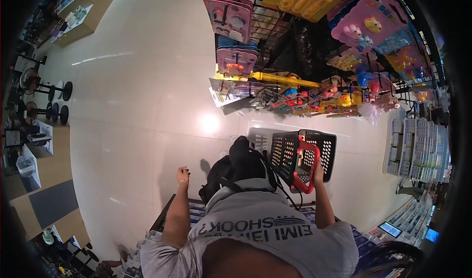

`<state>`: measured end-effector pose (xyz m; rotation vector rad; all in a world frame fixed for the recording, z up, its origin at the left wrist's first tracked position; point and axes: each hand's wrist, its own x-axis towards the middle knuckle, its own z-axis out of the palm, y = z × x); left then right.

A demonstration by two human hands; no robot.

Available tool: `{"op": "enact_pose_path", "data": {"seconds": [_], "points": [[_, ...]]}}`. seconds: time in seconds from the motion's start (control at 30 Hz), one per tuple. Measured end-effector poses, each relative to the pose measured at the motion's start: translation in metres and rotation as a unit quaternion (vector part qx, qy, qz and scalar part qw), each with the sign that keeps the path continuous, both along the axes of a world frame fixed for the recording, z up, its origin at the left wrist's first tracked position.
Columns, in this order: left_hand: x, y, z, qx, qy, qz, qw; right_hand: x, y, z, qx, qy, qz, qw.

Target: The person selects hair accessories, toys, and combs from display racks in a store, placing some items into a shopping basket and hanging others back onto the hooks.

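My right hand (319, 172) is wrapped round the red handle of a black plastic shopping basket (282, 152). The basket hangs beside my right leg, and its sides are full of small holes. A little of something pale shows inside it, too small to make out. My left hand (183, 174) hangs out over the floor on the other side, with a thin bracelet at the wrist. Its fingers are loosely bent and hold nothing that I can see. Between the two hands is a black bag (241, 160) at the front of my body.
Ahead stands a rack with hanging toy packs (368, 25) and a long yellow toy (285, 79). Standing fans (61, 90) and wooden display counters (54, 155) line the left. Shelves of small packages (418, 150) are at the right, near a person's leg (412, 191). Pale tiled floor (147, 81) lies between.
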<state>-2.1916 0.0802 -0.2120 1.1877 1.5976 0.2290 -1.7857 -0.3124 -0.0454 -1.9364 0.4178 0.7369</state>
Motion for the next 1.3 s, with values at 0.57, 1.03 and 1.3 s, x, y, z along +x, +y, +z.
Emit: {"op": "enact_pose_path", "data": {"seconds": [0.57, 1.03, 1.3], "points": [[0.024, 0.272, 0.014, 0.014, -0.035, -0.118, 0.992, -0.178, 0.206, -0.024, 0.032, 0.04, -0.091, 0.995], [-0.002, 0.537, 0.005, -0.043, -0.006, -0.282, 0.958, -0.277, 0.399, -0.021, -0.074, -0.021, -0.176, 0.981], [0.031, 0.708, 0.014, -0.044, 0.057, -0.316, 0.946, -0.306, 0.545, -0.006, -0.084, 0.006, -0.233, 0.969]]}}
